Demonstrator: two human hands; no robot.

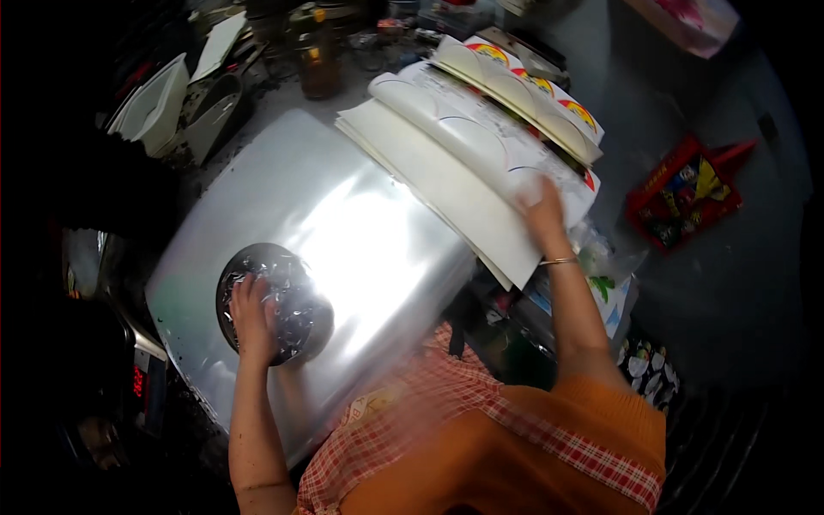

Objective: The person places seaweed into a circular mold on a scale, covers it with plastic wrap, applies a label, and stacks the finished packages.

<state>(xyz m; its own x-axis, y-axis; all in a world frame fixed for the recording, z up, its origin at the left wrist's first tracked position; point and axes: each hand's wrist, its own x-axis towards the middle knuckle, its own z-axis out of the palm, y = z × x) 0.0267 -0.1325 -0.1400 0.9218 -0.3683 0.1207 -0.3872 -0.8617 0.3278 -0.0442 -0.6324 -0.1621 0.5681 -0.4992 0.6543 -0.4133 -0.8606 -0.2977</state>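
My left hand (252, 318) rests inside a round dark-rimmed dish (290, 309) that holds crinkled, shiny clear film or small packets; whether the fingers grip any of it cannot be told. The dish stands on a shiny metal sheet (257, 187). My right hand (544, 209), somewhat blurred, is at the near right edge of curled white printed sheets (470, 129); its fingertips are hard to make out. Beneath these sheets lie plain cream sheets (444, 199), overlapping the metal sheet. Farther back are more sheets with red and yellow round prints (534, 84).
A digital scale (147, 386) with a lit red display stands at the left. White plastic bins (158, 106) and a jar with amber contents (318, 71) are at the back. A red printed box (685, 193) lies at the right, and plastic bags (605, 290) lie beside my right forearm.
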